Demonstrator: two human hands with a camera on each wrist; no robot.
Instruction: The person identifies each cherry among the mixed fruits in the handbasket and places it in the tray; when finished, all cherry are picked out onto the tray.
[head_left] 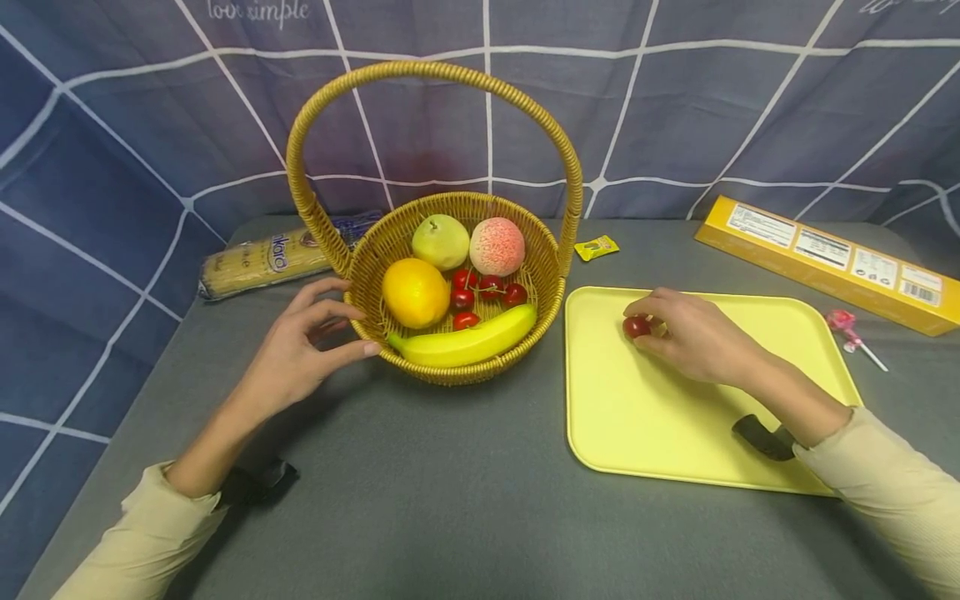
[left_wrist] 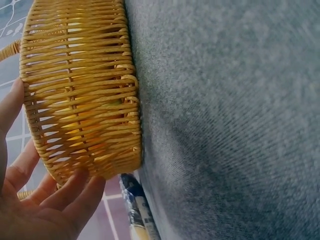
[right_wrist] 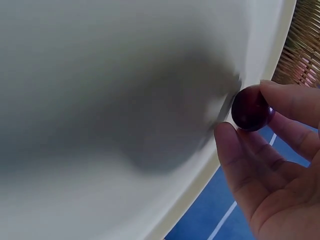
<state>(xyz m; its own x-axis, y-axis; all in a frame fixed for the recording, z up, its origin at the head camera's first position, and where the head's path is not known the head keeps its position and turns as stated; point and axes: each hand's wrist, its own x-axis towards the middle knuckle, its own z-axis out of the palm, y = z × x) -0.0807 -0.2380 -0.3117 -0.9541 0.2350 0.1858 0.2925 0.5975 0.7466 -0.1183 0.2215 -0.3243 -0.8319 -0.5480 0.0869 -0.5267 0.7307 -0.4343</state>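
The right hand point(head_left: 693, 333) pinched 1 cherry point(head_left: 636, 327), probably light, smooth and slippery; the left hand point(head_left: 300, 354), grip spread, steadied the basket point(head_left: 551, 275).

Head view looks down over the whole table point(head_left: 465, 500); both wrist views sit close, sharing its basket point(head_left: 457, 250) and tray point(head_left: 675, 417).

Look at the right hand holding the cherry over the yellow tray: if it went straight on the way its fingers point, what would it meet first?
Probably the wicker basket: the right hand points left across the tray; depth is uncertain.
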